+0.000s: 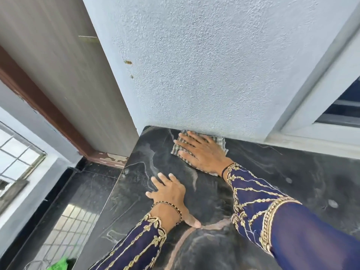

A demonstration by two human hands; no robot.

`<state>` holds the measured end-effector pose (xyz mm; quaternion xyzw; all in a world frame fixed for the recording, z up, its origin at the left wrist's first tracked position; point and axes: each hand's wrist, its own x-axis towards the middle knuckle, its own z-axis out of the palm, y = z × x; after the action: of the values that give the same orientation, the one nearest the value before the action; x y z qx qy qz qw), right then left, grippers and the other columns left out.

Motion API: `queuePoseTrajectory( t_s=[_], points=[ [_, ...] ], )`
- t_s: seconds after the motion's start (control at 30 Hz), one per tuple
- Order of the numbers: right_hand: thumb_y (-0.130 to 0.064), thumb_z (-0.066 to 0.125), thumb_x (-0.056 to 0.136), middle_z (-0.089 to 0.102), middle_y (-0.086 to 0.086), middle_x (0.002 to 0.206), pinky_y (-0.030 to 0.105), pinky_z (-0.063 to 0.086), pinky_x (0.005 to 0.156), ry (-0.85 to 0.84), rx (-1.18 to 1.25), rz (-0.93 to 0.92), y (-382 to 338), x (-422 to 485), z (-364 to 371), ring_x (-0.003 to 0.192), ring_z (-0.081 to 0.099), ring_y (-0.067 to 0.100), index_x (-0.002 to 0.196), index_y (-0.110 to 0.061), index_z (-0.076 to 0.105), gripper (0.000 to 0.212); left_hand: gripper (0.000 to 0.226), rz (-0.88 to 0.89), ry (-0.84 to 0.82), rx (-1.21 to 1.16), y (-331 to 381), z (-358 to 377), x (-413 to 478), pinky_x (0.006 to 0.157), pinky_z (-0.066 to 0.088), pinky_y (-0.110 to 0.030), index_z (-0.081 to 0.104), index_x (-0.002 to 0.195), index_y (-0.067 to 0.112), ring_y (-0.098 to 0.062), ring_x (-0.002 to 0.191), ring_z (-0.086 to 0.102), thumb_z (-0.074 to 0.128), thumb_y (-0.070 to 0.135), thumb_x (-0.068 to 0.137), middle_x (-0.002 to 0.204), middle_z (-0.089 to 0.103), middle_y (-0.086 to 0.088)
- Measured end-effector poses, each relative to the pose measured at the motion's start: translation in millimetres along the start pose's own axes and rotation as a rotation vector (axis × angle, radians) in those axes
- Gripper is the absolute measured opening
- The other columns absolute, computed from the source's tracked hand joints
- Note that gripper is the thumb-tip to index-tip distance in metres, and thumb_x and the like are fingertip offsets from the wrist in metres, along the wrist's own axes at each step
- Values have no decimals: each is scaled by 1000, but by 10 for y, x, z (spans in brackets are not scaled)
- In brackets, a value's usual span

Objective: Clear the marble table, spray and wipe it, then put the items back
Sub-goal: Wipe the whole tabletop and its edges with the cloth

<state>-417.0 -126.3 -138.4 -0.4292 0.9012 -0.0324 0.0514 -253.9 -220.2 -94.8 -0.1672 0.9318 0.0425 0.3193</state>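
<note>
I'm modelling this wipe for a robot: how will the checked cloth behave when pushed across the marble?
The checked cloth looks thin and floppy, so it probably bunches unless pressed flat, as the right hand does. On the glossy marble table it should slide easily. It seems light.

Marble table (282,172): dark slab, pale veins, far edge against textured wall (204,75). On it: checked cloth (180,148) at far left corner, right hand (202,152) flat on cloth; left hand (169,193) flat on bare marble nearer.
</note>
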Motion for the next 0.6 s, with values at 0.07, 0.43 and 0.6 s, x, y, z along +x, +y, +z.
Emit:
queuePoseTrajectory(
  t_s=[0.07,0.43,0.6],
  points=[
    [-58,7,103,4,-13,169,49,8,126,12,1,56,-72,93,8,157,5,15,160,-41,7,59,159,-22,-18,11,29,-25,9,105,28,-70,-12,146,-6,-55,141,-3,85,65,41,153,-7,-35],
    [-60,10,105,-1,-16,169,46,-2,127,32,50,145,336,-477,85,157,-2,12,159,-43,3,57,157,-77,-131,76,187,-149,50,110,23,-67,0,143,-12,-60,138,-4,88,62,37,155,-5,-31],
    [-59,10,105,-8,-18,167,43,-5,126,7,9,164,708,-870,76,156,-7,11,158,-44,-4,57,143,-66,-98,118,226,-256,-202,115,17,-60,-5,143,-14,-56,140,0,83,57,56,154,-4,-33]
  ],
)
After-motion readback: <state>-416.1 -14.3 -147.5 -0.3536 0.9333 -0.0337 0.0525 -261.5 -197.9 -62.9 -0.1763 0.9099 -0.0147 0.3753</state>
